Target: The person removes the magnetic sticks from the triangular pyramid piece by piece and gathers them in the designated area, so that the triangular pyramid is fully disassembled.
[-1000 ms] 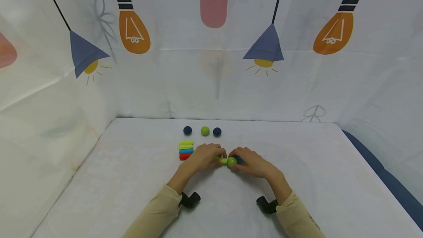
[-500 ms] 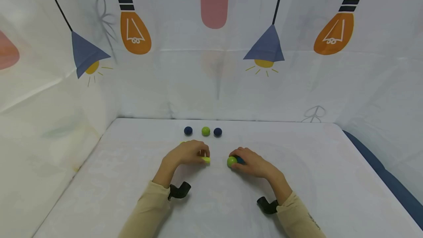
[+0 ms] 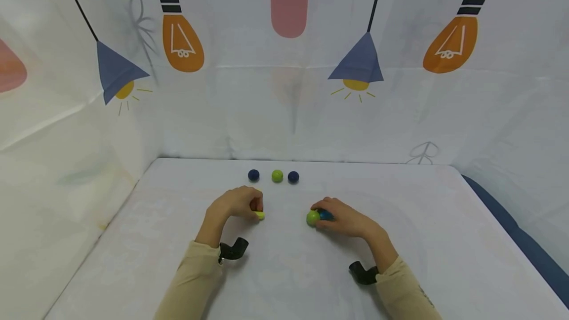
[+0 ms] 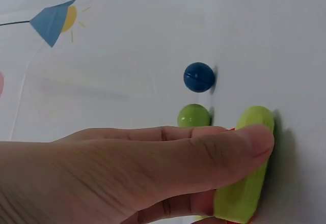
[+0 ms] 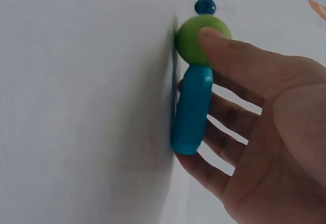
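Note:
My left hand (image 3: 231, 204) pinches a yellow-green rod (image 4: 242, 196) between thumb and fingers, low over the white table (image 3: 284, 280). Bits of red and yellow show behind that hand in the left wrist view; the rest of the rod stack is hidden by the hand. To the right, my right hand (image 3: 344, 219) holds a green ball (image 5: 188, 40) with the thumb on its side. A blue rod (image 5: 192, 109) sits end-on against this ball, with the other fingers curved behind it. The two hands are well apart.
At the back of the table, a dark blue ball (image 3: 253, 175), a loose green ball (image 3: 277, 176) and a second dark blue ball (image 3: 293, 177) stand in a row. A cloth wall (image 3: 249, 112) printed with lamps rises behind the table. Black wrist mounts (image 3: 234, 249) jut inward from the sleeves.
My left hand has drawn away leftward from the green ball with the yellow-green rod, now covering the stack of coloured rods. The right hand has stayed almost in place.

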Available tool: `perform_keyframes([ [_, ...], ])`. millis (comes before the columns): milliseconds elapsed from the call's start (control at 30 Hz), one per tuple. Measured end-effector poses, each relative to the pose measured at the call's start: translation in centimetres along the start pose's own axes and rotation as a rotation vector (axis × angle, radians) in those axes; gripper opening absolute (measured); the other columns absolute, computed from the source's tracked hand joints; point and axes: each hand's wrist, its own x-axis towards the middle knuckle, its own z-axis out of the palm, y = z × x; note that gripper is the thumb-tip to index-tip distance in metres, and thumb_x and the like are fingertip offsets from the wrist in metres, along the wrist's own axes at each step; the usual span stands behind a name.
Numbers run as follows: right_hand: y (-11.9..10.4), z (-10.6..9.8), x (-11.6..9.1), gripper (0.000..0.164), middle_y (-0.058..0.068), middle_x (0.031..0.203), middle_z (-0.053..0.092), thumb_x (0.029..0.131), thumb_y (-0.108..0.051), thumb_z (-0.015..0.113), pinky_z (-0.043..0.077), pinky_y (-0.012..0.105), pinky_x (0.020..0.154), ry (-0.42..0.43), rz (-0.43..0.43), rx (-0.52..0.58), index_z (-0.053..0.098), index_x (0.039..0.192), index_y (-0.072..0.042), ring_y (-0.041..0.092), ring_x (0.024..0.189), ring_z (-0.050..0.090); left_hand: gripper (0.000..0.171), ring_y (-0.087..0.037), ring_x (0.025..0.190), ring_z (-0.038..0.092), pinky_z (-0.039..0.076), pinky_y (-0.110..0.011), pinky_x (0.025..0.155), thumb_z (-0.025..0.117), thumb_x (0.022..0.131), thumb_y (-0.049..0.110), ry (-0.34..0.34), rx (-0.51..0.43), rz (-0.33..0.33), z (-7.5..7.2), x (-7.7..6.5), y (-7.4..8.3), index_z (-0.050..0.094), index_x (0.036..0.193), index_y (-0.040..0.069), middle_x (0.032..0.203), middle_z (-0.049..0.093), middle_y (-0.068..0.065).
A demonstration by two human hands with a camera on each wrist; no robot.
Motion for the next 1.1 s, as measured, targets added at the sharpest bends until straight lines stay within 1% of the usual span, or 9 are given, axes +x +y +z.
perform_keyframes([
  [167,0.8,-0.3,-0.3,0.029,-0.003,0.104,0.058,0.089,-0.023,0.065,0.045,0.033,0.085,0.025,0.017,-0.018,0.061,0.116,-0.012,0.013,0.095,0.051,0.023,-0.013,0.071,0.048,0.035,-0.028,0.062,0.080,0.072,0.015,-0.001,0.017,-0.029,0.2,0.1,-0.1,0.057,0.078,0.015,0.075,0.052,0.003],
  [233,1.1,-0.4,-0.4,0.025,-0.003,0.102,0.058,0.089,-0.022,0.065,0.045,0.031,0.084,0.031,0.018,-0.018,0.062,0.113,-0.013,0.012,0.093,0.051,0.023,-0.012,0.071,0.048,0.035,-0.028,0.061,0.079,0.073,0.016,0.000,0.020,-0.013,0.2,0.3,-0.1,0.056,0.078,0.016,0.075,0.051,0.004],
  [333,1.3,-0.5,-0.4,0.022,-0.004,0.100,0.058,0.090,-0.022,0.063,0.045,0.030,0.083,0.033,0.014,-0.016,0.063,0.111,-0.013,0.012,0.091,0.050,0.019,-0.011,0.070,0.047,0.036,-0.027,0.062,0.074,0.080,0.019,0.037,0.007,0.079,0.4,0.7,0.1,0.056,0.080,0.017,0.074,0.051,0.005],
  [467,1.4,-0.4,-0.3,0.020,-0.004,0.099,0.057,0.090,-0.023,0.063,0.044,0.031,0.082,0.038,0.009,-0.013,0.063,0.109,-0.014,0.012,0.090,0.050,0.013,-0.010,0.072,0.049,0.040,-0.025,0.064,0.068,0.087,0.025,0.142,-0.017,0.230,1.3,1.7,1.5,0.058,0.089,0.016,0.078,0.054,0.005],
  [567,1.5,-0.3,-0.2,0.020,-0.003,0.099,0.058,0.091,-0.024,0.063,0.045,0.032,0.083,0.038,-0.006,-0.002,0.063,0.108,-0.014,0.012,0.090,0.051,0.022,-0.011,0.080,0.054,0.044,-0.024,0.068,0.067,0.088,0.031,0.190,-0.010,0.312,2.8,2.7,3.3,0.060,0.102,0.015,0.089,0.059,0.002],
  [667,1.4,-0.2,-0.1,0.020,-0.004,0.100,0.061,0.091,-0.025,0.063,0.046,0.033,0.085,0.024,-0.026,0.038,0.062,0.107,-0.013,0.012,0.093,0.055,0.032,-0.011,0.090,0.055,0.047,-0.023,0.072,0.067,0.087,0.034,0.189,0.014,0.366,4.4,3.6,5.0,0.058,0.112,0.017,0.103,0.059,0.001],
  [733,1.4,-0.2,-0.1,0.021,-0.004,0.101,0.062,0.091,-0.026,0.063,0.047,0.032,0.085,0.009,-0.037,0.070,0.061,0.107,-0.013,0.012,0.094,0.056,0.034,-0.010,0.092,0.054,0.047,-0.022,0.073,0.068,0.086,0.033,0.189,0.032,0.369,5.3,4.0,5.9,0.057,0.115,0.019,0.107,0.057,0.001],
  [833,1.4,-0.2,-0.1,0.020,-0.006,0.099,0.062,0.091,-0.027,0.063,0.047,0.029,0.083,-0.009,-0.039,0.099,0.060,0.105,-0.013,0.010,0.092,0.056,0.033,-0.008,0.089,0.053,0.046,-0.021,0.071,0.071,0.084,0.031,0.208,0.060,0.365,6.1,4.3,6.5,0.058,0.113,0.022,0.105,0.057,0.003],
  [1100,1.5,0.0,-0.1,0.019,-0.009,0.093,0.060,0.090,-0.028,0.064,0.045,0.024,0.076,-0.011,-0.028,0.095,0.060,0.104,-0.015,0.007,0.084,0.053,0.031,-0.010,0.088,0.058,0.047,-0.021,0.074,0.073,0.081,0.025,0.253,0.023,0.379,6.7,4.7,6.7,0.059,0.109,0.019,0.099,0.060,0.005],
])
